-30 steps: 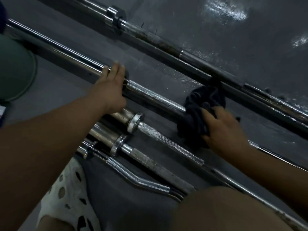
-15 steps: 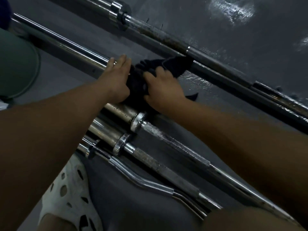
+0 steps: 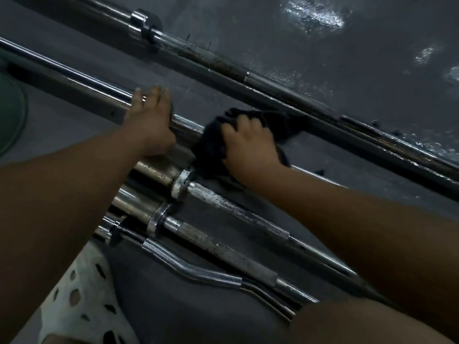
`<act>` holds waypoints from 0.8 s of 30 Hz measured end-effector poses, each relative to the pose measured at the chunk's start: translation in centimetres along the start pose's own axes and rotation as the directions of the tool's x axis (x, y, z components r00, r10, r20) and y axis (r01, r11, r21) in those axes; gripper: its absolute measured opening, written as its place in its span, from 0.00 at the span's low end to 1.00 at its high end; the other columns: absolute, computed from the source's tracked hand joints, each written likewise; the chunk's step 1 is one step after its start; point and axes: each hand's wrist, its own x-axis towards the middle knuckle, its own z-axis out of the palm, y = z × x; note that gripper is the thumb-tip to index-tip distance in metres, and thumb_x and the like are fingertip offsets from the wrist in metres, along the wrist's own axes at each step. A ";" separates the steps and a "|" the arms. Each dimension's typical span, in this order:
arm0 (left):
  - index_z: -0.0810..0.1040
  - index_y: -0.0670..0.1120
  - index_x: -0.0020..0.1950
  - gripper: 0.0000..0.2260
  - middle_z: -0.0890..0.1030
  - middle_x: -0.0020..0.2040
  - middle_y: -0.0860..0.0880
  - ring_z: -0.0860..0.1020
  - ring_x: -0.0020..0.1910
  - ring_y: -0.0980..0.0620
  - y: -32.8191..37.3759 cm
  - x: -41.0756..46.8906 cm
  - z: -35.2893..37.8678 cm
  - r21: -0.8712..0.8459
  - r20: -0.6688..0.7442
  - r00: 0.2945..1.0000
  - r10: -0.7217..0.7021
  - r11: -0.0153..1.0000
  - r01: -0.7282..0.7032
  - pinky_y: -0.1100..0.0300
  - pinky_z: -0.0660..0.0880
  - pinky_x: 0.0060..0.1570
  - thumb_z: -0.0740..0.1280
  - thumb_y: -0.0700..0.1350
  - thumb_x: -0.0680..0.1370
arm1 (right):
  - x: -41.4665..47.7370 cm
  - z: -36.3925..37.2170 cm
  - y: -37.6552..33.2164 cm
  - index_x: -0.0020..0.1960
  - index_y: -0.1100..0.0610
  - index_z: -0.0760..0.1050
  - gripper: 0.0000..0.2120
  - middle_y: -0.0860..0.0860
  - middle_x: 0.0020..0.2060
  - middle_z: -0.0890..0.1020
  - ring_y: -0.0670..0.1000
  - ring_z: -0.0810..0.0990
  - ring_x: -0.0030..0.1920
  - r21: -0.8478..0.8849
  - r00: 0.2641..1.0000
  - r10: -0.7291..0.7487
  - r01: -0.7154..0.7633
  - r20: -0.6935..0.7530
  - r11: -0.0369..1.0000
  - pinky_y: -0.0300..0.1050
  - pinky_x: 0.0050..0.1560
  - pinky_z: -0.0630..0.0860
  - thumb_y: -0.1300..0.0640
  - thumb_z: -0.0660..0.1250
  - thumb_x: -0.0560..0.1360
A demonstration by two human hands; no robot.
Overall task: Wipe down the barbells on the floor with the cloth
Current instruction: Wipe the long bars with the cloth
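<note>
Several chrome barbells lie side by side on the dark floor, running from upper left to lower right. My left hand [image 3: 149, 120] rests with straight fingers on the long middle barbell [image 3: 82, 83], near where its sleeve meets the shaft. My right hand [image 3: 248, 142] grips a bunched black cloth [image 3: 213, 142] wrapped over that same bar's shaft, just right of my left hand. A rusty barbell [image 3: 223, 63] with a collar lies beyond. Closer to me lie two short bars [image 3: 238, 212] and a curl bar [image 3: 193, 269].
A green round object [image 3: 10, 112] sits at the left edge. A white perforated shoe [image 3: 82, 299] shows at the bottom left and my knee [image 3: 360, 321] at the bottom right. The far floor [image 3: 347, 45] is wet and shiny.
My right hand with the cloth slid left along the middle bar up to my left hand, then moved back a little to the right. My left hand stayed on the bar.
</note>
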 end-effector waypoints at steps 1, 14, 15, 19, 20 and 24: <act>0.40 0.46 0.80 0.46 0.40 0.80 0.46 0.39 0.78 0.39 0.5 -0.5 -0.1 0.049 -0.026 1.000 -0.017 0.999 0.018 0.44 0.44 0.76 0.67 0.44 0.71 | 0.4 0.0 -0.5 0.68 0.54 0.69 0.25 0.60 0.60 0.72 0.63 0.73 0.58 0.012 1.000 -0.014 0.014 -0.009 1.000 0.54 0.52 0.71 0.48 0.68 0.73; 0.45 0.55 0.79 0.45 0.43 0.80 0.45 0.37 0.78 0.39 15.2 -8.8 5.8 0.073 -0.051 0.953 0.298 0.953 -0.294 0.38 0.38 0.74 0.67 0.54 0.67 | -10.9 -0.1 9.4 0.62 0.55 0.74 0.28 0.62 0.55 0.74 0.65 0.74 0.53 -0.024 0.973 0.228 -0.227 0.043 0.974 0.55 0.51 0.71 0.50 0.75 0.65; 0.47 0.54 0.79 0.44 0.46 0.80 0.45 0.39 0.78 0.40 15.6 -8.4 5.6 0.079 -0.038 0.957 0.288 0.956 -0.284 0.38 0.37 0.74 0.66 0.55 0.68 | -9.0 -0.1 7.6 0.60 0.56 0.74 0.24 0.61 0.55 0.74 0.65 0.74 0.54 -0.001 0.974 0.227 -0.227 0.026 0.974 0.54 0.50 0.70 0.50 0.73 0.67; 0.57 0.54 0.75 0.35 0.62 0.72 0.45 0.55 0.75 0.42 15.4 -6.4 3.8 0.115 0.017 0.944 0.330 0.937 -0.329 0.38 0.42 0.74 0.64 0.57 0.69 | -9.7 -0.1 8.6 0.68 0.54 0.72 0.32 0.61 0.56 0.75 0.64 0.75 0.51 0.133 0.988 0.153 -0.151 -0.012 0.980 0.54 0.48 0.73 0.52 0.75 0.65; 0.60 0.55 0.72 0.33 0.65 0.69 0.46 0.59 0.72 0.43 15.2 -6.0 3.5 0.106 0.018 0.933 0.360 0.927 -0.360 0.39 0.45 0.73 0.63 0.58 0.68 | -11.7 -0.1 10.7 0.69 0.53 0.71 0.36 0.61 0.56 0.75 0.65 0.76 0.51 0.150 0.987 0.160 -0.157 -0.007 0.976 0.54 0.49 0.74 0.51 0.77 0.62; 0.67 0.56 0.67 0.27 0.71 0.62 0.48 0.68 0.65 0.42 15.1 -4.7 3.0 0.132 0.002 0.888 0.459 0.880 -0.456 0.43 0.55 0.70 0.67 0.49 0.68 | -20.8 -0.9 20.6 0.68 0.52 0.72 0.40 0.62 0.57 0.76 0.66 0.78 0.51 0.054 0.948 0.310 -0.315 0.073 0.948 0.57 0.52 0.78 0.53 0.80 0.58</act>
